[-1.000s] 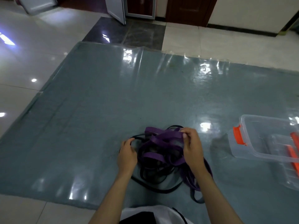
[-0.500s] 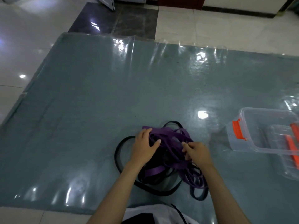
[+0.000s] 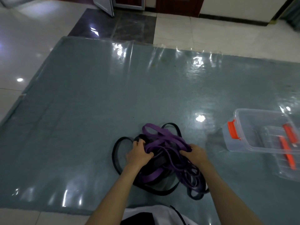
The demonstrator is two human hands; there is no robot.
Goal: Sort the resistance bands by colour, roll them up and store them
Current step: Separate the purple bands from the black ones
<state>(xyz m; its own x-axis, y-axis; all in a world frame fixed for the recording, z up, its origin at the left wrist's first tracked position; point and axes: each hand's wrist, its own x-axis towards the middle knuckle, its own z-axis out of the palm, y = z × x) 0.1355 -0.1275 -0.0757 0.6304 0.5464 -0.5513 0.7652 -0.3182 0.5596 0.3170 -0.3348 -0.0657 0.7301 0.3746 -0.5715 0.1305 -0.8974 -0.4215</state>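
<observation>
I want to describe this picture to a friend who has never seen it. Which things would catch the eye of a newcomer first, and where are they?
First, the tangled heap of purple bands and black bands low in the middle of the grey-blue mat. The left hand and right hand both grip into it. At the right edge stands a clear plastic box with bright orange latches.

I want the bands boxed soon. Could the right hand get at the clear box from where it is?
Probably yes: the clear box stands open on the mat to the right hand's side with bare mat between, though that hand grips purple bands.
</observation>
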